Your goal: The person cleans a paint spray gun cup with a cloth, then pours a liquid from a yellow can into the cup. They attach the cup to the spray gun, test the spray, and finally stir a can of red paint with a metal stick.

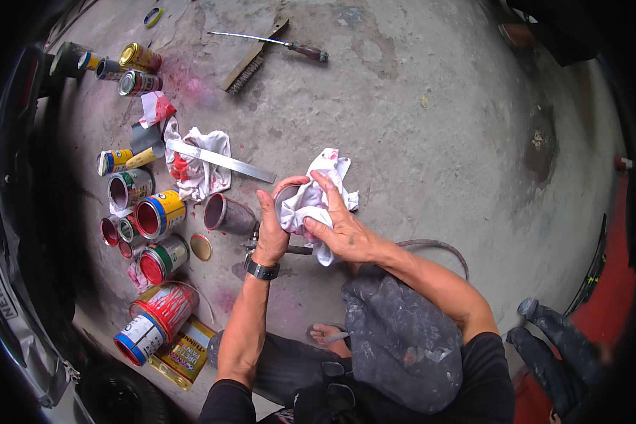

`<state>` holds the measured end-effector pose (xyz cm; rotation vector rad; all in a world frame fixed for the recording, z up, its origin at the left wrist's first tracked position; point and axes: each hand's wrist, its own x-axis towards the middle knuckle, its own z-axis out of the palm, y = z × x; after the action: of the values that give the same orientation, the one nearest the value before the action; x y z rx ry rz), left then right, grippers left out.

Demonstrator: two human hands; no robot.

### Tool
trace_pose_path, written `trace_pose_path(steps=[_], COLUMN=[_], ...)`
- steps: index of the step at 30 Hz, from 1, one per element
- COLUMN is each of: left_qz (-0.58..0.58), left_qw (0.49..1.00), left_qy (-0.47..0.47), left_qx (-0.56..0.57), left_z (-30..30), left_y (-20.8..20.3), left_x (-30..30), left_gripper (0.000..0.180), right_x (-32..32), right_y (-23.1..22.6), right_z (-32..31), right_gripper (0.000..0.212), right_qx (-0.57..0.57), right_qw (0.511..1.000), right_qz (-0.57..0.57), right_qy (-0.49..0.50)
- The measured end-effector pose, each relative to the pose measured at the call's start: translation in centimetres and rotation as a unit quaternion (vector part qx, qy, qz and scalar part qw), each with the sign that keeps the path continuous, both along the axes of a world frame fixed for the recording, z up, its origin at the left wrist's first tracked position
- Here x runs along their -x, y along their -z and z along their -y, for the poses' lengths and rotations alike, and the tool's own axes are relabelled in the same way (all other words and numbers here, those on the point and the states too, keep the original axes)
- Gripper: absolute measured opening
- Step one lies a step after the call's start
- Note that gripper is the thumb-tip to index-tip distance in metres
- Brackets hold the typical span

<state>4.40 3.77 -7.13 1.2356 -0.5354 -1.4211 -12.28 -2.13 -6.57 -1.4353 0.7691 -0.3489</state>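
My left hand point(271, 225), with a dark watch at the wrist, grips a small round metal cup point(287, 192) whose body is mostly hidden. My right hand point(340, 230) presses a white rag point(316, 194) stained red into and over that cup. A grey hose point(431, 247) runs out from under my right forearm. An open grey metal cup point(226, 214) lies on its side just left of my left hand, next to a round brass lid point(201, 246).
Several open paint tins with red insides point(157, 215) stand at the left on the concrete floor. A larger red-streaked tin point(155, 318) lies beside a flat yellow can point(182, 352). A metal ruler point(219, 160) rests on another stained rag point(198, 166). A wire brush point(251, 60) and screwdriver point(275, 44) lie farther off.
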Motion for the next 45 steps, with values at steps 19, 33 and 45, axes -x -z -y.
trace_pose_path(steps=[19,33,45], left_qz=[0.074,0.05,-0.012], left_qw=[0.997,0.998,0.993], left_qy=[-0.026,-0.017,-0.102], left_qx=[0.0,-0.027,0.052], left_z=[-0.3,-1.2,0.4], left_y=[-1.3,0.3,-0.8], left_x=[-0.8,0.1,-0.3], left_gripper=[0.09,0.097,0.08], right_x=[-0.1,-1.2,2.8], right_y=[-2.3,-1.1,1.6], right_z=[0.1,1.2,3.2], right_gripper=[0.045,0.038,0.047], right_qx=[0.204,0.329,-0.519], right_qw=[0.969,0.938,0.796], right_qz=[-0.05,-0.066,0.252], right_qy=[-0.127,-0.088,0.183])
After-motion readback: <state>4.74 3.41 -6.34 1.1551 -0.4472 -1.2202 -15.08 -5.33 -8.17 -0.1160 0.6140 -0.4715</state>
